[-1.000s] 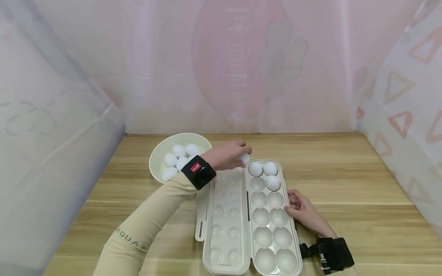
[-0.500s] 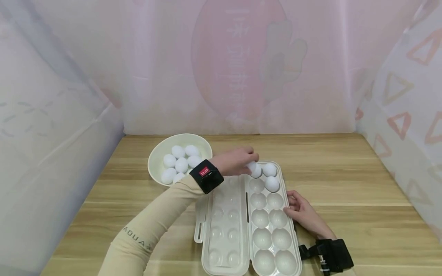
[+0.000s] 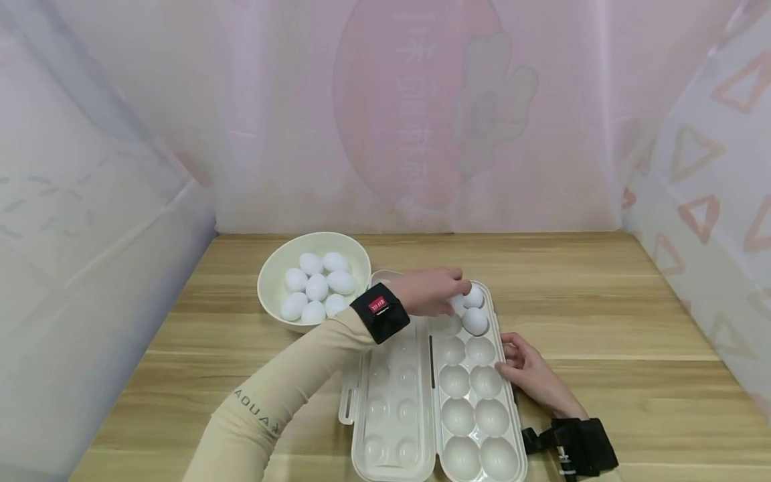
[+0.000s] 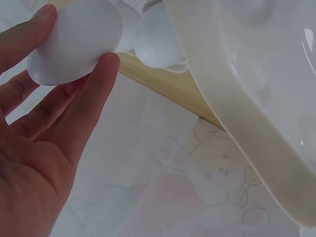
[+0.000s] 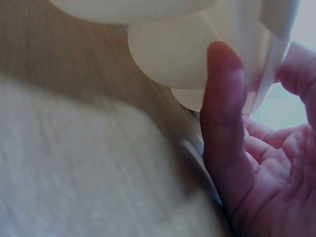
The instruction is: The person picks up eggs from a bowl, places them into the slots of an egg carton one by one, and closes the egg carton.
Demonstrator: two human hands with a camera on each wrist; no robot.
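Head view shows the left hand [image 3: 430,292] over the far end of the open egg box [image 3: 504,375], its fingers curled around a white egg [image 3: 456,302] and holding it just above a cup in the second row, on the side nearer the lid. Two eggs already sit in the box: one [image 3: 474,296] just beyond the fingertips in the far row, and one [image 3: 475,320] just beside them in the second row; whether an egg lies under the hand in the far row I cannot tell. So the step in hand seems to be the placing of an egg into the box, with most cups not yet filled. I judge the next move asks for lowering the egg straight into the free cup and opening the fingers gently, without knocking the neighbours. The right hand [image 3: 525,367] rests on the bench [image 3: 632,348] with relaxed fingers touching the side wall of the box, as if to steady it. Behind the left wrist stands a bowl [image 3: 274,274] with more eggs. Left wrist view gives what the head view hides: the egg [image 4: 74,42] is pinched between the thumb and the fingers [image 4: 89,98], with other eggs close behind it. Right wrist view shows only a finger [image 5: 222,113] lying against the pale underside of the box.
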